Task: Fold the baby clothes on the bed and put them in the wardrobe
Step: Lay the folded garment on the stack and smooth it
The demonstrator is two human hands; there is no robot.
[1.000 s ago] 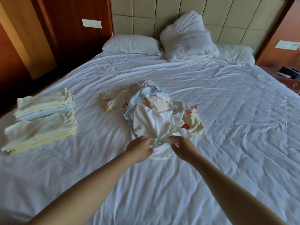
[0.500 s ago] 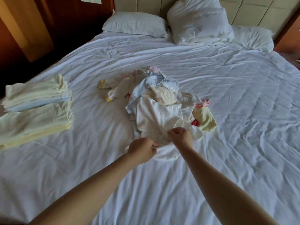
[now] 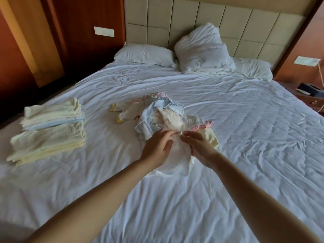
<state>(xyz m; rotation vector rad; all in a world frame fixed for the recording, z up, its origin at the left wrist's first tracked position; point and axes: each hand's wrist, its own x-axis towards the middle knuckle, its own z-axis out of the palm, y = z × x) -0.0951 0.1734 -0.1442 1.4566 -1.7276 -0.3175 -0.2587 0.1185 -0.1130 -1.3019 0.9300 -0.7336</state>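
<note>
A loose pile of baby clothes (image 3: 163,114) in white, pale blue, cream and pink lies in the middle of the bed (image 3: 245,155). A white garment (image 3: 177,158) from its near edge hangs between my hands. My left hand (image 3: 157,148) pinches its upper edge with the fingertips. My right hand (image 3: 199,146) pinches the same edge close beside it. A stack of folded yellow, cream and blue clothes (image 3: 50,128) sits on the bed at the left.
Three white pillows (image 3: 201,50) lie against the padded headboard (image 3: 210,23). A wooden wardrobe front (image 3: 26,41) stands along the left. A bedside table (image 3: 310,97) with a dark box is at the right. Wrinkled sheet stretches in front of the pile.
Both hands have lifted the white garment's edge off the pile and come closer together. The camera has tilted up, bringing the headboard into view.
</note>
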